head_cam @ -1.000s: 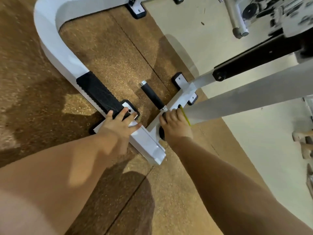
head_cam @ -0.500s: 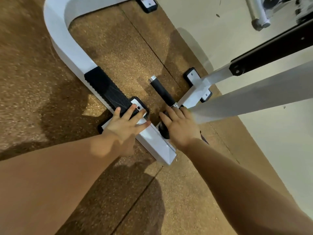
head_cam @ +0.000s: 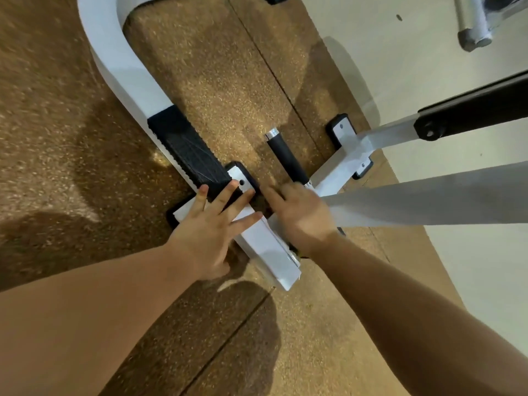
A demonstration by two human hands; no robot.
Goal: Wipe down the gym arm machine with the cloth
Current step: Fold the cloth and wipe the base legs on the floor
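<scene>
Machine base [head_cam: 264, 244] under flat left hand [head_cam: 211, 232]

White frame [head_cam: 114, 67], black trims, speckled brown floor [head_cam: 214, 67].
Under the left hand [head_cam: 208, 232] the frame is glossy white; just past it lies a black tread pad [head_cam: 185, 150] with fine ribbing. Ahead of the right hand [head_cam: 300, 215] a matte black handle [head_cam: 285, 158] ends in a silver cap. Around both hands the floor is brown with golden speckle and thin dark seams; beyond the right hand lies a plain cream surface [head_cam: 414, 67].
</scene>
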